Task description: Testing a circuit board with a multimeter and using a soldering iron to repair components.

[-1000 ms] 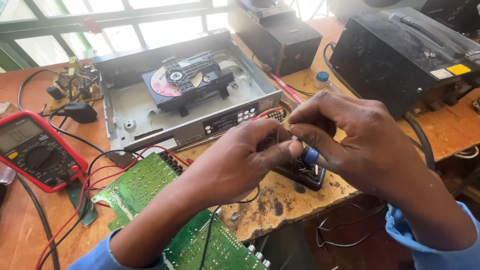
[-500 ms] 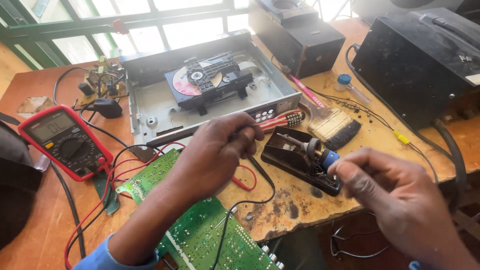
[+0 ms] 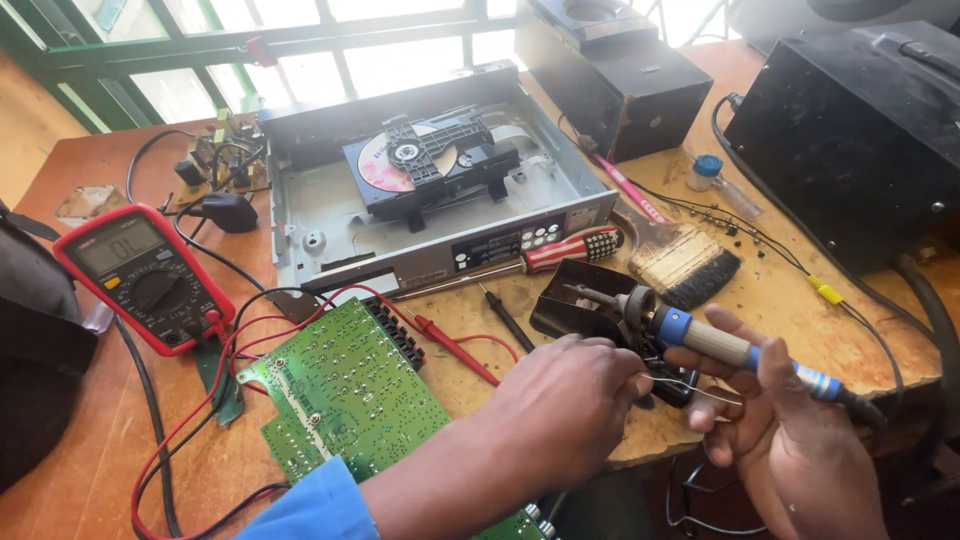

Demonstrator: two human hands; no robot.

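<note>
left hand (image 3: 565,405) curled, fingertips pinched; right hand (image 3: 775,430) beside it, fingers closed.

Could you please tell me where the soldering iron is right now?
The soldering iron is right of centre in the head view, held in the right hand, its tip over the black stand beside the brush.

Scuffed wooden table (image 3: 770,300), glossy green circuit board (image 3: 350,395), matt metal chassis (image 3: 330,215)

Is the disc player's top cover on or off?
Off. The disc player lies open: its disc, drive mechanism and bare metal floor show from above.
</note>
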